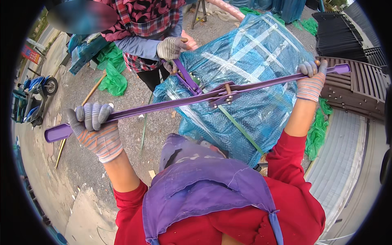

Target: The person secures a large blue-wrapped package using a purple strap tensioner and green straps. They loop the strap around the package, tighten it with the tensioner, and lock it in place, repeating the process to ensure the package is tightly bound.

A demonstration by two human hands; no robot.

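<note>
A purple long-handled strapping tool (163,106) spans the view, its two handles spread wide apart. My left hand (98,130), in a striped knit glove, is closed round the left handle near its end. My right hand (311,81), gloved alike, grips the right handle near its tip. The tool's bolted head (223,94) is over a bundle (245,55) wrapped in blue bubble film and clear tape. A green strap (241,130) runs across the film from below the head. Facing me, a person's gloved hand (170,48) is beside a second purple tool (188,77).
Green netting (112,69) lies on the gravel at left, near a long wooden stick (94,87). A blue motorbike (38,87) stands farther left. Dark slatted metal panels (359,81) are stacked at right, above a pale corrugated sheet (339,151).
</note>
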